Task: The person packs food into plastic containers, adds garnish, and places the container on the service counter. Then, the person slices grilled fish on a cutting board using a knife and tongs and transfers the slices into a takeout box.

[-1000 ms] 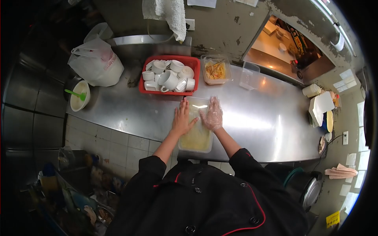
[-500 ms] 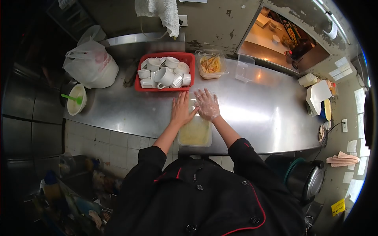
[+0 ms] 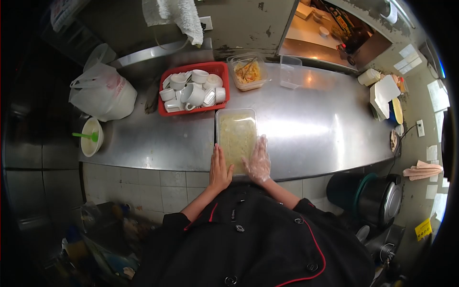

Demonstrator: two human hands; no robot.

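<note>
A rectangular clear-lidded container (image 3: 236,134) with pale yellowish contents lies on the steel counter in front of me. My left hand (image 3: 220,171), bare, rests along its near left edge with the fingers extended. On the near right edge lies my right hand (image 3: 258,162), in a clear plastic glove, fingers stretched out and thumb over the lid. Beyond the container stands a red basket (image 3: 164,101) full of white cups and ramekins. To the right of that basket is an open clear tub (image 3: 248,74) of shredded orange and yellow food with a utensil in it.
At the left are a white plastic bag (image 3: 105,91) and a bowl (image 3: 92,138) with a green utensil. An empty clear container (image 3: 291,74) stands near the pass-through window. White containers (image 3: 382,93) are stacked at the right end. A towel (image 3: 177,16) hangs above.
Both hands have slid back from the far part of the lid to the container's near sides, uncovering most of the lid. The camera view has shifted somewhat.
</note>
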